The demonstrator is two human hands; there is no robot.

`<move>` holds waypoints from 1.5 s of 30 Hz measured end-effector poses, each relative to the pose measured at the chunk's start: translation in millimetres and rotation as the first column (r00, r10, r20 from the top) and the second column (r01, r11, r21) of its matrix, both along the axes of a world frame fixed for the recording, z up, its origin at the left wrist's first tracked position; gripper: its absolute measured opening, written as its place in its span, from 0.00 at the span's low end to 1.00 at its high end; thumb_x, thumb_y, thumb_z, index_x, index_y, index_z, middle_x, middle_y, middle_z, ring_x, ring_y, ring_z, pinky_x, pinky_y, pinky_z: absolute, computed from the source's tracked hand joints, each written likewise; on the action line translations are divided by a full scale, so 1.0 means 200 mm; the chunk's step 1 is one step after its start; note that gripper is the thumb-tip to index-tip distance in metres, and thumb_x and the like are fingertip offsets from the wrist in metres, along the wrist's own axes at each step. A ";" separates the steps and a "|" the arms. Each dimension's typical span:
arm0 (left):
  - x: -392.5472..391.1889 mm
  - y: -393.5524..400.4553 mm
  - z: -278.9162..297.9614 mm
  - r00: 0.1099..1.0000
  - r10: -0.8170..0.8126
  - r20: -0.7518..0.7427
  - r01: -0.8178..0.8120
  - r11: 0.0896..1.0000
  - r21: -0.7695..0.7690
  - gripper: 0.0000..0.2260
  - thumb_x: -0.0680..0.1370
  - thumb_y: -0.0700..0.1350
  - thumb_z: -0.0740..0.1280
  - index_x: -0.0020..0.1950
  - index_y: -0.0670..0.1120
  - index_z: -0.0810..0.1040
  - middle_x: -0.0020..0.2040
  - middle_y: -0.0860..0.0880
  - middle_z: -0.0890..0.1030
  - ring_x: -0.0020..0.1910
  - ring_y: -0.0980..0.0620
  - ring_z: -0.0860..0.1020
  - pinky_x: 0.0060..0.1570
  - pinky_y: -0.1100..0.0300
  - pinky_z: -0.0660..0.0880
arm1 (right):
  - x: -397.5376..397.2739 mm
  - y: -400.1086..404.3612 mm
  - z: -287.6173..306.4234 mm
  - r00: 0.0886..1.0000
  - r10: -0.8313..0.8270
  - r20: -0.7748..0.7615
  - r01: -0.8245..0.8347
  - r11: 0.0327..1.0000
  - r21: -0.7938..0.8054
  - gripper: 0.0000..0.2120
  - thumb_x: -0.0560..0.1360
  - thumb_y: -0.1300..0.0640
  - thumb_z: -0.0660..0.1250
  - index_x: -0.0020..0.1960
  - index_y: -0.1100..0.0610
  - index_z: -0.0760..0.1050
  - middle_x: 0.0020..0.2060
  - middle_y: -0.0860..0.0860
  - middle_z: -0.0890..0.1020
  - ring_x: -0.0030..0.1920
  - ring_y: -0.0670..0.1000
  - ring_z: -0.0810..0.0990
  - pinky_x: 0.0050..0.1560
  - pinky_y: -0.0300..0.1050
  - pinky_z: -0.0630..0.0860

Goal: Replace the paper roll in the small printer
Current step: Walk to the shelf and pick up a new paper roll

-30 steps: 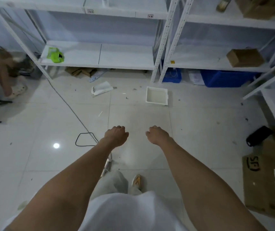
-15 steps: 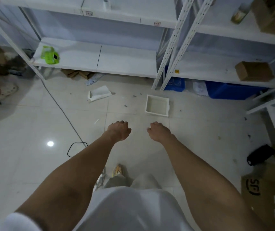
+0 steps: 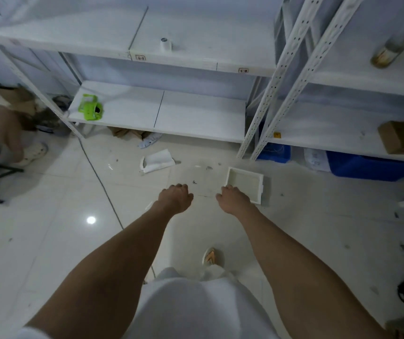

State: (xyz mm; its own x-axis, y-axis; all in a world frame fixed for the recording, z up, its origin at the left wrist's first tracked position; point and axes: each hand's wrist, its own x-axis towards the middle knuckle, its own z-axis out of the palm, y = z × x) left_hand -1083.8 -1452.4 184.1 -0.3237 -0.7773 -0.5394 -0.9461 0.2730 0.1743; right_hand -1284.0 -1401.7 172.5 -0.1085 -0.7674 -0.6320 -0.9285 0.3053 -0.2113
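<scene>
A small green printer [image 3: 90, 110] sits at the left end of the low white shelf [image 3: 196, 118]. One shelf higher stands a small white paper roll [image 3: 165, 44], upright near the front edge. My left hand [image 3: 175, 198] and my right hand [image 3: 234, 199] hang out in front of me over the tiled floor, fingers curled in, nothing in either. Both are well short of the shelves.
A white tray [image 3: 245, 183] lies on the floor just beyond my right hand. A dark cable [image 3: 100, 177] runs across the tiles at left. Crumpled paper [image 3: 158, 160] lies near the shelf. Another person sits at far left [image 3: 2, 133]. Blue bins [image 3: 367, 166] sit under the right rack.
The view has moved forward and tilted up toward the shelves; the printer and paper roll appear closer. My hands stay curled and held out ahead.
</scene>
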 end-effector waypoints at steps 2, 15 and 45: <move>-0.03 -0.11 0.02 0.999 0.046 -0.028 -0.046 0.999 -0.011 0.23 0.85 0.53 0.55 0.74 0.41 0.72 0.70 0.40 0.77 0.68 0.39 0.75 0.63 0.46 0.72 | -0.02 -0.13 -0.03 1.000 0.011 0.017 -0.011 1.000 0.026 0.27 0.88 0.48 0.49 0.80 0.63 0.65 0.78 0.61 0.68 0.77 0.61 0.68 0.75 0.57 0.68; 0.06 -1.01 0.00 0.972 0.190 -0.136 -0.191 0.982 0.001 0.20 0.84 0.51 0.57 0.71 0.40 0.74 0.67 0.38 0.79 0.66 0.37 0.77 0.60 0.46 0.73 | 0.07 -1.15 -0.02 0.996 0.073 0.044 -0.072 0.997 -0.037 0.25 0.86 0.49 0.51 0.75 0.63 0.70 0.73 0.61 0.72 0.73 0.61 0.71 0.72 0.58 0.71; -0.09 -3.13 0.20 0.447 0.752 -0.484 -0.632 0.649 0.425 0.18 0.80 0.57 0.68 0.63 0.45 0.73 0.49 0.43 0.86 0.38 0.46 0.86 0.38 0.55 0.79 | 0.03 -3.22 0.12 0.979 -0.016 0.202 0.116 0.862 -0.493 0.23 0.80 0.50 0.70 0.71 0.58 0.71 0.62 0.59 0.79 0.61 0.62 0.80 0.59 0.58 0.80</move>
